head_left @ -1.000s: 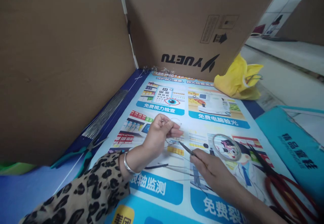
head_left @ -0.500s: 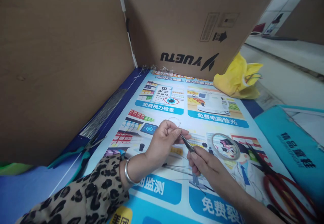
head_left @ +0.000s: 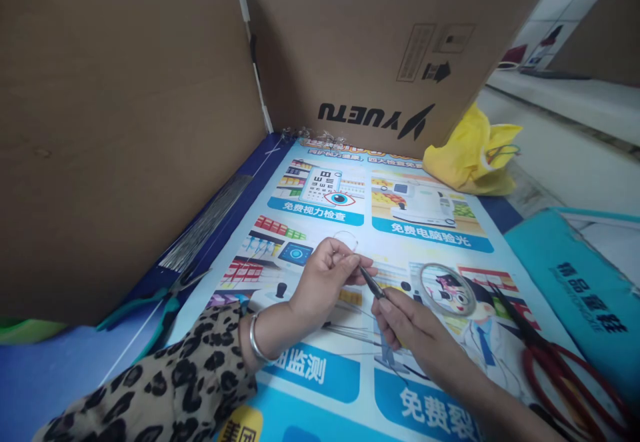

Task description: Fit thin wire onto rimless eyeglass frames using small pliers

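My left hand point(head_left: 325, 279), in a leopard-print sleeve with a silver bangle, is closed in a pinch over the printed poster. A thin wire loop point(head_left: 353, 234) rises from behind its fingers, and its other end is hidden. My right hand point(head_left: 415, 329) is closed round pliers point(head_left: 371, 283), whose slim dark metal jaws point up and left. Their tips meet the left fingertips, and the handles are mostly covered by my palm. Under the hands, several loose thin wires point(head_left: 345, 331) lie on the poster point(head_left: 325, 232).
Teal-handled cutters point(head_left: 167, 302) and a bundle of straight wires point(head_left: 205, 222) lie on the left. Small twisted wire pieces point(head_left: 325, 139) sit by the cardboard point(head_left: 350, 49). To the right are a tape roll point(head_left: 447, 289), red-handled scissors point(head_left: 560, 369), a teal box point(head_left: 575, 275) and a yellow bag point(head_left: 467, 152).
The right hand and pliers have turned very slightly, with the jaws still at the left fingertips. The left hand keeps its pinch. The whole view has shifted a little.
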`<state>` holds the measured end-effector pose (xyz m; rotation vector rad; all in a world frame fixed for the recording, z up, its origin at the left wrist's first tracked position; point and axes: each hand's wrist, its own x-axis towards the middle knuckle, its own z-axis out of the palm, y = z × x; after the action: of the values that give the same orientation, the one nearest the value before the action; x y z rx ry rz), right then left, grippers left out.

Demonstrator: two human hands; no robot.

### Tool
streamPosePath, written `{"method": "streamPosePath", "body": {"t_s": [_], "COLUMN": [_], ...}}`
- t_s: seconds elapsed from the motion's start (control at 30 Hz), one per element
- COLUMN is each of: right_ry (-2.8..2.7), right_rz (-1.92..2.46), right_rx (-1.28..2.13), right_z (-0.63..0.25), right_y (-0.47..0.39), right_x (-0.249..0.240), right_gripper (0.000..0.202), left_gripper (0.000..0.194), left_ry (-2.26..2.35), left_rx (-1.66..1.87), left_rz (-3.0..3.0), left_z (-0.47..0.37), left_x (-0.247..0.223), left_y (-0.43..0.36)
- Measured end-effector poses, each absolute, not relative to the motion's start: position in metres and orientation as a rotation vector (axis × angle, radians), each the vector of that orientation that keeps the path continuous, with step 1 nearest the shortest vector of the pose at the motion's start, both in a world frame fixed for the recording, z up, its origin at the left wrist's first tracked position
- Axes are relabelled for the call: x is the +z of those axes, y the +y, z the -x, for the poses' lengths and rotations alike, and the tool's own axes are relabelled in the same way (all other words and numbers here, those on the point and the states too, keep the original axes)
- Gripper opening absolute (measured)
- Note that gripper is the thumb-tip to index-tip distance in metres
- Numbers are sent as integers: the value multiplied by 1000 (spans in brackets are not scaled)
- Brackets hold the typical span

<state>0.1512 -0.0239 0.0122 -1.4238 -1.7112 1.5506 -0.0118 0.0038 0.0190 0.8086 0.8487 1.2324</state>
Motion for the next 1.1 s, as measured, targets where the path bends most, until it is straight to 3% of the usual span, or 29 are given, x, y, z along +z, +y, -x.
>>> {"method": "streamPosePath", "body": {"t_s": [0.3,0.67,1.1], "right_ry": [-1683,-1306,-1426], "right_rz": [1435,1293,1345], "right_rx": [1568,1926,1828], "right_z": [-155,-155,-149], "right_y": [-23,-21,-23], "right_x": [10,14,15], "right_gripper": [36,40,41], "left_gripper": [17,23,20], "left_ry": [850,765,939], "left_rx": [1197,1197,1230], "left_rz": [-832,-749,-744], "left_z": [14,16,12], "left_x": [16,17,18], "left_y": [5,5,7]}}
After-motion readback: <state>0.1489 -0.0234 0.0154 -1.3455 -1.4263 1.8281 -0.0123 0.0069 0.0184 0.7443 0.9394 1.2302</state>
